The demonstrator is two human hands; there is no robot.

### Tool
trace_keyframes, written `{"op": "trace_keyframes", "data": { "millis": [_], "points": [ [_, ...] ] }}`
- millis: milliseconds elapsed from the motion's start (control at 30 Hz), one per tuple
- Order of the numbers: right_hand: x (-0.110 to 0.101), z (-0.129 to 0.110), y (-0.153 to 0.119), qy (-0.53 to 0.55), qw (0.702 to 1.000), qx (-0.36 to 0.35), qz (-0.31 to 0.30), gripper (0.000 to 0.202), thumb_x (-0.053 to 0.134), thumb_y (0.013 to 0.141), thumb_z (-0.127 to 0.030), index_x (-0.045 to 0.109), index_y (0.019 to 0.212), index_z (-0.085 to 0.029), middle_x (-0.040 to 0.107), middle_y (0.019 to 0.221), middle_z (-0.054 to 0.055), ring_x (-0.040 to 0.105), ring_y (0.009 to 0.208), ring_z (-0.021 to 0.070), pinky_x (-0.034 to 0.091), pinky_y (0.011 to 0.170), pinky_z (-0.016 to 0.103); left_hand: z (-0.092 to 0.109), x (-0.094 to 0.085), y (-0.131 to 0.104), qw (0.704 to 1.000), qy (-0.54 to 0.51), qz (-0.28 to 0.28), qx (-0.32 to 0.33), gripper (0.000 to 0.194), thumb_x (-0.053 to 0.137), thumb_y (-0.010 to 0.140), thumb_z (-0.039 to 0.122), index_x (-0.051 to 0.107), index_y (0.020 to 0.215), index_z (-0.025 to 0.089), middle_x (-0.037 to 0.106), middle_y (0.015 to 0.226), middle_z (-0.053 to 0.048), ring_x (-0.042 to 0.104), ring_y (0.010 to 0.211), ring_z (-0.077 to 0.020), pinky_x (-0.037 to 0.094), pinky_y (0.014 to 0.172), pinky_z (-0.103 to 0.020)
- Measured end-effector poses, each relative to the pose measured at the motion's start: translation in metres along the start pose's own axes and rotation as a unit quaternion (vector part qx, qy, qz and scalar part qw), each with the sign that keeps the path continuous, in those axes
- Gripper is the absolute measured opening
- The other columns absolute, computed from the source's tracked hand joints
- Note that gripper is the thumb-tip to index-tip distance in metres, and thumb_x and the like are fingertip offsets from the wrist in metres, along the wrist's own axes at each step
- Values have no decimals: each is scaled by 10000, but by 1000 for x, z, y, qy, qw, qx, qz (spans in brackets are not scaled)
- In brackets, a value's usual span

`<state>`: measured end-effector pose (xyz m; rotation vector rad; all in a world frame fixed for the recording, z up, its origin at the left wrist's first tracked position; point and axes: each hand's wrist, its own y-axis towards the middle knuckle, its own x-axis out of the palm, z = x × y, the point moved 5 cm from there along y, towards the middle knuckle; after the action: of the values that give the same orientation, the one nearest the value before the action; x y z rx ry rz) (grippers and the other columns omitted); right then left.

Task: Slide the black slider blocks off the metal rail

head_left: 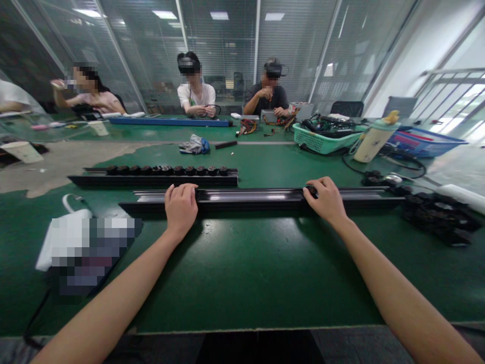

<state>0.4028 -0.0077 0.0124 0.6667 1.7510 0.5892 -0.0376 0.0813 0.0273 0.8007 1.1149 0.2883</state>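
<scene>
A long black metal rail (250, 198) with a shiny inner channel lies crosswise on the green table in front of me. My left hand (181, 207) is closed over its left part, fingers curled across the far edge. Over the right part, my right hand (325, 199) pinches a small black piece (311, 191) at the channel; its exact kind is partly hidden by my fingers. Behind, to the left, lies a second black rail (159, 180) with a row of several small black round parts (178, 171) set along it.
A heap of black parts (439, 212) lies at the right. Farther back are a green basket (322, 140) of cables, a cream bottle (375, 141) and a blue crate (428, 142). A white device (68, 237) sits at the left. Several people work across the table (257, 273).
</scene>
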Motion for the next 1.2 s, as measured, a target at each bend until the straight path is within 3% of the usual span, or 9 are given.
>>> {"op": "trace_keyframes", "data": {
  "millis": [333, 600, 1200],
  "points": [
    [-3, 9, 2, -35, 998, 28, -34, 496, 521, 1009, -638, 757, 924, -210, 654, 902, 130, 620, 901, 313, 533, 841, 474, 1, -1, 0, 1000, -7, 4, -1, 383, 336, 1075, 302, 705, 1149, 236, 772, 1181, -106, 695, 1121, -289, 373, 1261, -531],
    [-1, 14, 4, -14, 996, 62, -62, 425, 539, 992, -600, 694, 889, -218, 735, 932, 143, 663, 880, 308, 519, 825, 454, 1, -1, 0, 1000, -6, -2, -5, 397, 324, 1082, 311, 704, 1144, 219, 770, 1194, -124, 695, 1135, -292, 368, 1267, -530],
    [-3, 23, 4, -29, 990, 117, -76, 301, 566, 920, -517, 627, 850, -230, 729, 938, 135, 649, 881, 293, 490, 803, 410, 0, 0, 1, 1000, -4, -6, -7, 395, 325, 1083, 299, 705, 1146, 210, 772, 1200, -122, 696, 1140, -291, 363, 1267, -525]
  ]
}}
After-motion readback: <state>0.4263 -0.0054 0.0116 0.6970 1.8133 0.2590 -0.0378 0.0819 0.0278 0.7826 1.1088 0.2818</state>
